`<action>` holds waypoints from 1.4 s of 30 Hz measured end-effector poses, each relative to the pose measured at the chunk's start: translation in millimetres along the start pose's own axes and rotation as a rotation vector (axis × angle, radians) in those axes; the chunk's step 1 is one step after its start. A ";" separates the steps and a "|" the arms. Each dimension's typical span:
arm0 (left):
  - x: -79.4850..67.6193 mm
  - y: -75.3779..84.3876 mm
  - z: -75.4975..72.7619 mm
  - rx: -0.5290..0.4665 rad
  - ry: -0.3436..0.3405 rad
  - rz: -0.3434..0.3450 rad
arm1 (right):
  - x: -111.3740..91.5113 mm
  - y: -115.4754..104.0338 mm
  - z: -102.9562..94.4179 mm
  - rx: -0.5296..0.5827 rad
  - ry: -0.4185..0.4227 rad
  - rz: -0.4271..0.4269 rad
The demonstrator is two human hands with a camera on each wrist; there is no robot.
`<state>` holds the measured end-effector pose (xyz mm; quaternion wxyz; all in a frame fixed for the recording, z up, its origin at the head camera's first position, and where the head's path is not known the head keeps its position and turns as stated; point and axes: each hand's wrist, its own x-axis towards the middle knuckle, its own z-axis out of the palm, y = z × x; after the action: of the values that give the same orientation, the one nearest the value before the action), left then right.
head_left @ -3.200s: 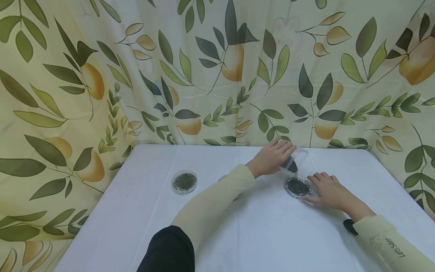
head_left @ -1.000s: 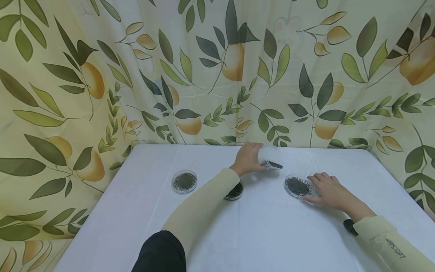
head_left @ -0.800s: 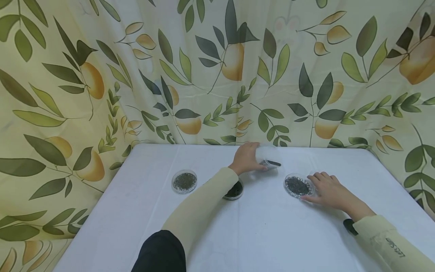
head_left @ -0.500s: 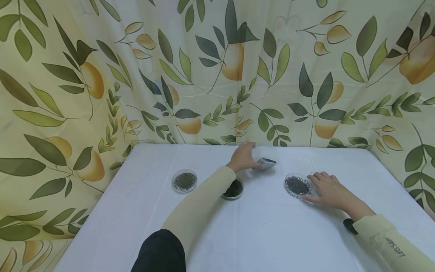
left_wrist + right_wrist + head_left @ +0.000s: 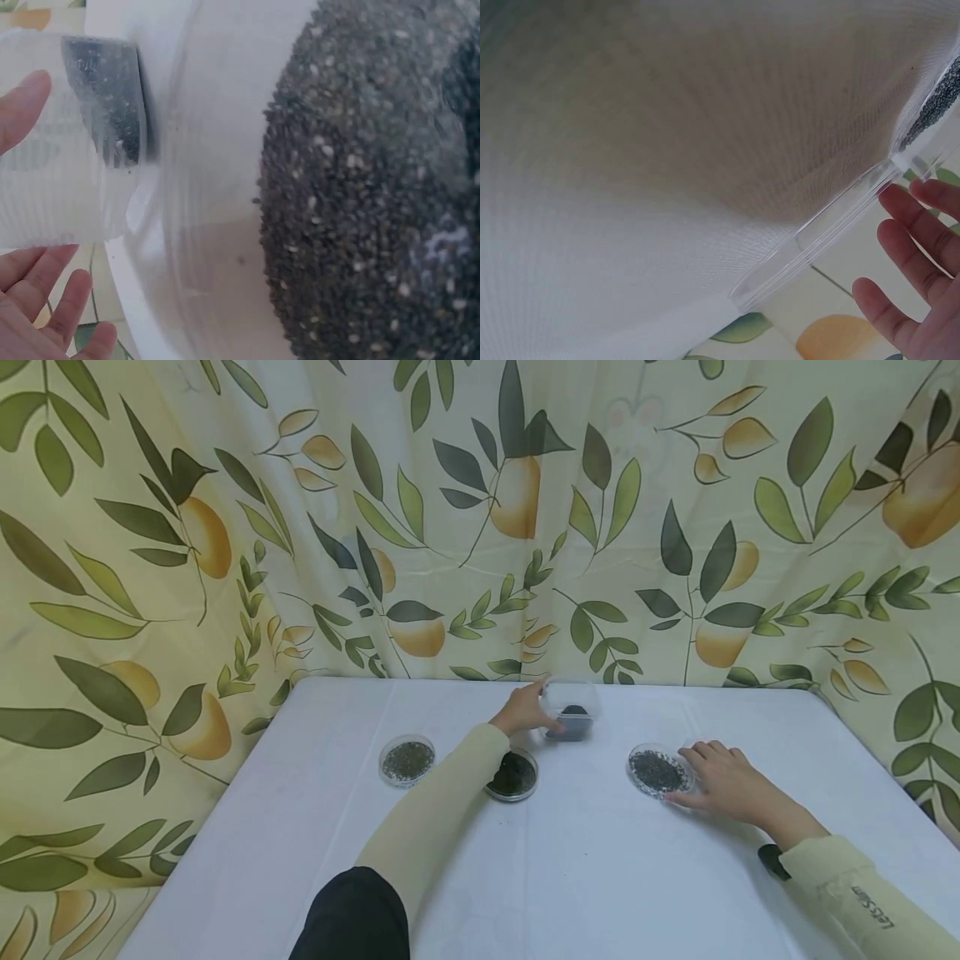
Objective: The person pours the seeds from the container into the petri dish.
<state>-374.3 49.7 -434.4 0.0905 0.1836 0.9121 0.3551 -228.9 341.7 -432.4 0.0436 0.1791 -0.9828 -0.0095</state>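
My left hand (image 5: 522,710) grips a clear plastic cup (image 5: 591,697) near the table's far edge, thumb on one side and fingers on the other. Dark seeds lie in the lower part of the cup, which stands roughly upright; whether it touches the table I cannot tell. My right hand (image 5: 738,783) holds the right rim of a petri dish (image 5: 657,771) between thumb and fingers. A layer of small dark seeds fills that dish. Close to the left wrist camera, a dish of dark seeds with pale specks (image 5: 367,195) takes up the right side.
A second petri dish (image 5: 513,775) with darker contents sits beneath my left forearm, partly covered by the sleeve. Farther left is a third dish of seeds (image 5: 407,761). The white-covered table (image 5: 600,877) ends at a leaf-and-fruit patterned curtain (image 5: 480,568).
My left hand has brought the cup from its tilt over the right dish leftward and down, turning it upright. More of the middle dish shows. My right hand stays at its dish.
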 end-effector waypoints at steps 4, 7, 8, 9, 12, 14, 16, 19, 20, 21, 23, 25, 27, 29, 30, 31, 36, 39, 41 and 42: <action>-0.3 -4.3 -0.2 0.000 -0.017 -0.040 | -0.3 -0.5 0.3 0.006 0.001 0.001; -1.9 -5.6 -0.7 -0.014 -0.029 -0.062 | -0.4 -1.1 0.6 0.010 -0.003 0.004; -2.5 -5.7 -1.0 -0.015 -0.032 -0.068 | -0.4 -1.3 0.8 0.011 -0.005 0.005; -3.2 -5.6 -1.4 -0.015 -0.035 -0.074 | -0.5 -1.5 1.0 0.011 -0.007 0.007; -4.5 -4.7 -2.7 -0.018 -0.046 -0.090 | -1.3 -1.8 1.7 0.011 0.009 0.002; -5.4 -3.9 -3.9 -0.011 -0.053 -0.093 | -2.1 -1.8 1.9 0.009 0.029 -0.007; -6.7 -3.1 -5.1 -0.019 -0.058 -0.091 | -2.7 -1.7 2.0 0.008 0.045 -0.015; -8.7 -4.2 -6.5 -0.056 -0.053 -0.064 | -2.9 -1.7 1.8 0.006 0.049 -0.017; -9.5 -4.6 -7.1 -0.070 -0.051 -0.051 | -2.8 -1.7 1.7 0.006 0.047 -0.017; -9.5 -5.4 -7.8 -0.088 -0.052 -0.039 | -2.7 -1.7 1.5 0.004 0.046 -0.016; -9.5 -6.8 -9.0 -0.091 -0.047 -0.005 | -2.8 -1.7 1.1 0.004 0.047 -0.016; -10.0 -6.8 -10.8 -0.067 -0.041 0.033 | -3.0 -1.5 0.7 0.004 0.049 -0.018; -11.1 -5.6 -12.9 -0.036 -0.031 0.082 | -3.2 -1.4 0.5 0.002 0.052 -0.020; -13.0 -3.4 -15.0 0.002 -0.018 0.131 | -3.4 -1.2 0.6 0.002 0.053 -0.021; -14.2 -1.9 -16.0 0.022 -0.012 0.158 | -3.4 -1.1 0.7 0.000 0.054 -0.022; -15.3 -0.4 -16.6 0.044 -0.006 0.186 | -3.4 -1.0 0.9 0.001 0.053 -0.021; -21.5 7.9 -16.8 0.260 0.028 0.312 | -2.1 -0.7 1.3 0.002 0.034 -0.011; -24.7 14.1 -15.0 0.405 0.047 0.387 | -1.0 -0.6 0.9 0.003 0.017 -0.003; -26.8 18.9 -13.3 0.475 0.051 0.423 | -0.6 -0.6 0.4 0.000 0.014 -0.001; -27.4 21.2 -11.9 0.510 0.053 0.440 | -0.3 -0.6 0.1 -0.001 0.013 -0.001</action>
<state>-347.0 45.8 -410.3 -0.0611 0.3834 0.9122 0.1312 -228.4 341.2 -432.5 0.0501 0.1796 -0.9824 -0.0086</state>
